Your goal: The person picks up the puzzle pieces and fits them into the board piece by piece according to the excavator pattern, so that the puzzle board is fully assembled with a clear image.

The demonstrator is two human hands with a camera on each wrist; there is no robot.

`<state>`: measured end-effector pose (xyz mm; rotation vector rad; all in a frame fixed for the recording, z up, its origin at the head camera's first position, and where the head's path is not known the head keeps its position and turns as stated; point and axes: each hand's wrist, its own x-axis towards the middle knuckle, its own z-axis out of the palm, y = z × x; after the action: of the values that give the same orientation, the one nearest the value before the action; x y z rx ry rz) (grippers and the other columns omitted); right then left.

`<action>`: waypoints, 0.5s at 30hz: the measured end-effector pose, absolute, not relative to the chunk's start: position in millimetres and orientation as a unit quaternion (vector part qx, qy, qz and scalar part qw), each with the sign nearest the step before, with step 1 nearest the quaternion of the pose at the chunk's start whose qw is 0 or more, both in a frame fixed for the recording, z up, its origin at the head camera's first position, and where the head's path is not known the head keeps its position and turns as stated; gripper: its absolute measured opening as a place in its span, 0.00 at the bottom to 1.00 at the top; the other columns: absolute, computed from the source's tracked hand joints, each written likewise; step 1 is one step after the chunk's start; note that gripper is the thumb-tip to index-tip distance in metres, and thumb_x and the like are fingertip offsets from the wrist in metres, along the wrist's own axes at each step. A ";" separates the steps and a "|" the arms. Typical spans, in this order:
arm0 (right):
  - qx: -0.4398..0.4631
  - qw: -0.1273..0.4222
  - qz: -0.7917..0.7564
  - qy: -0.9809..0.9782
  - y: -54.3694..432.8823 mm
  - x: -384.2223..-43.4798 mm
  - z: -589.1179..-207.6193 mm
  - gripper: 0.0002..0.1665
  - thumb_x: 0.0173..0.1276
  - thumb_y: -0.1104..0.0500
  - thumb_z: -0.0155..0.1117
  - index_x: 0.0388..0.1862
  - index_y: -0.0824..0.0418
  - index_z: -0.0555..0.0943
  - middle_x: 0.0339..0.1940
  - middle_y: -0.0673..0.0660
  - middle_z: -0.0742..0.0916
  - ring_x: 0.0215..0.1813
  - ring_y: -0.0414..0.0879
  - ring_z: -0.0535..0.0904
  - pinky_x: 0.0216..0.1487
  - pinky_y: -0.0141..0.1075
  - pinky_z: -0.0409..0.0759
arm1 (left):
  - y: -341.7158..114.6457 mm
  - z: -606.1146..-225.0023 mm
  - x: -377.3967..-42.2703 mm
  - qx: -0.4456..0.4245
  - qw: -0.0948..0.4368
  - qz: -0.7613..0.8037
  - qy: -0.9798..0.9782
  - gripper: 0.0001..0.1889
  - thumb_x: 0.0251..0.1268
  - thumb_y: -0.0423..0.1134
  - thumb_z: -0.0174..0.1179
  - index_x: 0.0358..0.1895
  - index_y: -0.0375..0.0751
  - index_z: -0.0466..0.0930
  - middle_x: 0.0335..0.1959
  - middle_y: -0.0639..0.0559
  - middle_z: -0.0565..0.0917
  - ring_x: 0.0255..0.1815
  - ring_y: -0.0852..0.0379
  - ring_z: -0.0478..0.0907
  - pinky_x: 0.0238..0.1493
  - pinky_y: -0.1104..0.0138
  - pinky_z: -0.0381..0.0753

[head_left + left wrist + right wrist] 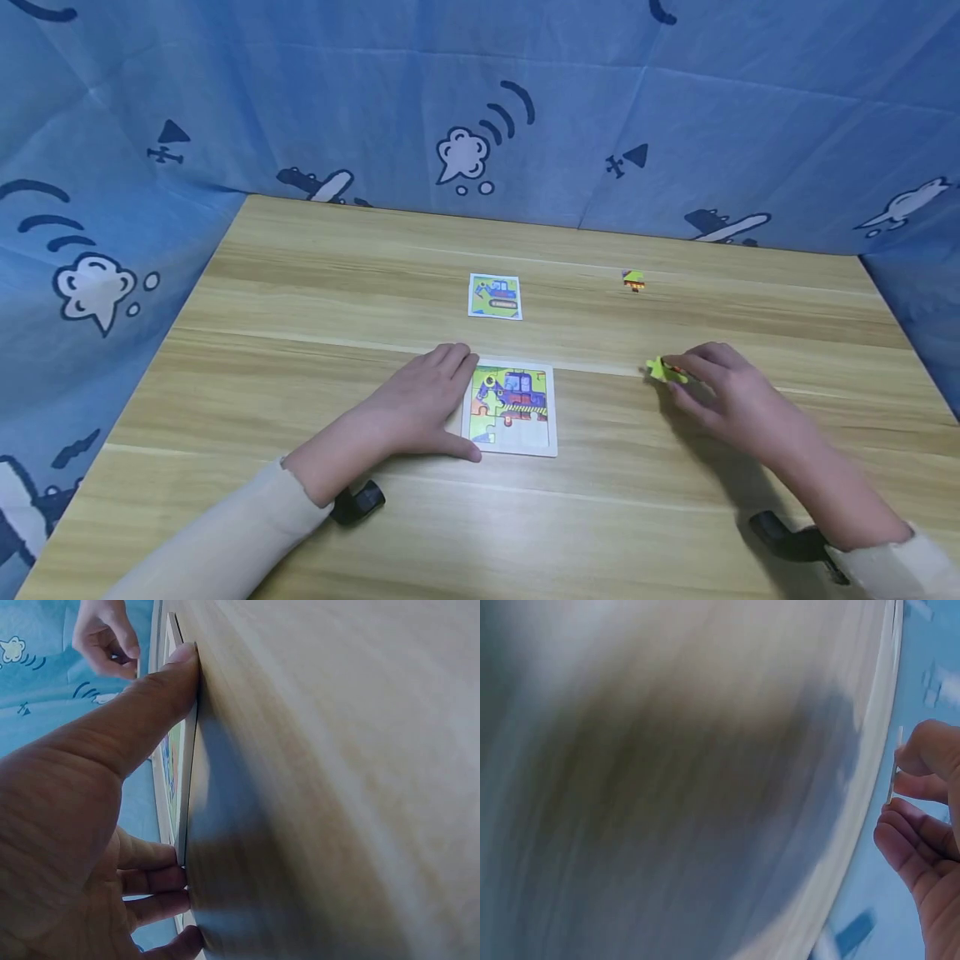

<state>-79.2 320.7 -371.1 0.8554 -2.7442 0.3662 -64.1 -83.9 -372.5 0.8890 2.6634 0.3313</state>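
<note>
My right hand pinches a yellow-green puzzle piece between thumb and fingers, raised over the right part of the table. Seen edge-on in the right wrist view, the piece is thin and flat. My left hand rests at the left side of a white-framed jigsaw puzzle, thumb stretched along its near edge and fingers by its far left corner. Joined pieces in the frame form a blue vehicle on green; bare white backing shows at the lower right. The thumb touches the frame in the left wrist view.
Beyond the puzzle lies a small square picture card with a similar blue vehicle. Another loose green and red piece or pieces lie at the back right of the wooden table. A blue printed cloth hangs behind it.
</note>
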 end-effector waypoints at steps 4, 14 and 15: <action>0.335 0.113 0.130 -0.926 286.1 -70.5 -366.8 0.24 0.49 0.68 0.82 0.49 0.64 0.88 0.43 0.58 0.86 0.44 0.50 0.83 0.39 0.46 0.87 | -84.1 -373.4 -63.9 0.313 0.155 0.116 0.930 0.63 0.52 0.73 0.72 0.80 0.31 0.57 0.75 0.40 0.66 0.77 0.44 0.64 0.82 0.52 0.65; 0.386 0.055 0.127 -0.912 221.2 -48.7 -363.9 0.21 0.58 0.62 0.81 0.52 0.60 0.89 0.44 0.53 0.87 0.45 0.42 0.83 0.42 0.35 0.88 | -84.1 -373.5 -63.9 0.318 0.156 0.109 0.929 0.63 0.53 0.73 0.71 0.80 0.30 0.57 0.76 0.40 0.66 0.77 0.44 0.64 0.82 0.52 0.65; 0.389 0.048 0.128 -0.911 215.6 -47.2 -363.6 0.21 0.59 0.61 0.80 0.52 0.59 0.89 0.45 0.53 0.87 0.45 0.41 0.83 0.42 0.34 0.88 | -84.1 -373.3 -63.9 0.318 0.156 0.107 0.929 0.63 0.53 0.73 0.71 0.80 0.31 0.57 0.76 0.40 0.66 0.77 0.44 0.64 0.82 0.52 0.65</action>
<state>-47.2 215.6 -363.6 1.1848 -2.7776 0.3902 -63.9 -84.1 -373.3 0.9094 2.6613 0.3072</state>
